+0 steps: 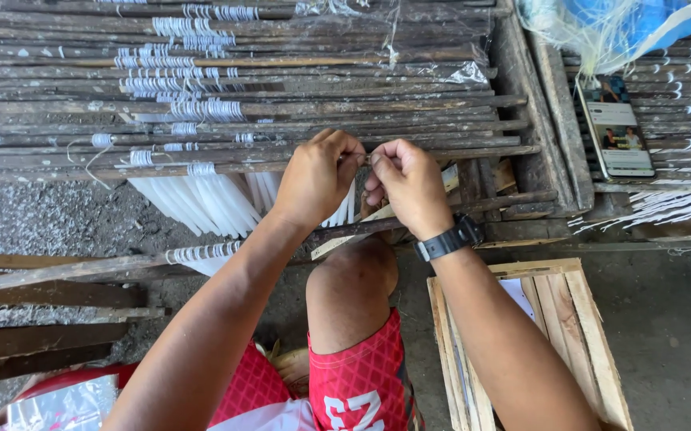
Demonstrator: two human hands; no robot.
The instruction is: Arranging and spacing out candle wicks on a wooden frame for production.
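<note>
- The left hand and the right hand meet knuckle to knuckle, fingers curled tight at the near edge of a stack of dark wooden slats.
- Both hands pinch something small between the fingertips; what it is cannot be told.
- White strips hang below the slats, just left of the left hand.
- A black wristwatch sits on the right wrist.
- A phone lies to the right, well apart.
- A wooden crate stands beside the bare knee.

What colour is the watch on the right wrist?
Black: the wristwatch shows clearly in the head view.
</note>
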